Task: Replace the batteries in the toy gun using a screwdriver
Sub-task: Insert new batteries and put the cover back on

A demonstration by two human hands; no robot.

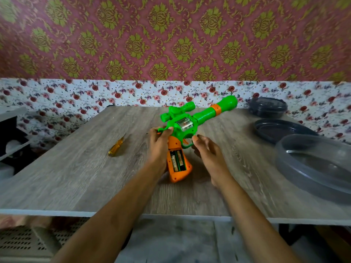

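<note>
A green toy gun (pixel 204 115) with an orange grip (pixel 180 176) lies at the middle of the wooden table, its barrel pointing to the far right. The battery compartment in the grip is uncovered, and two batteries (pixel 177 160) sit inside it. My left hand (pixel 159 143) grips the rear of the gun where the green body meets the orange grip. My right hand (pixel 206 150) touches the trigger guard with its fingertips and holds nothing. A yellow-handled screwdriver (pixel 115 146) lies on the table to the left of the gun, apart from both hands.
Along the right side of the table (pixel 76 177) stand a clear plastic container (pixel 313 168), a dark lid (pixel 281 130) and a dark round container (pixel 267 107). A shelf unit (pixel 11 141) stands at the left. The table's front edge runs just below my forearms.
</note>
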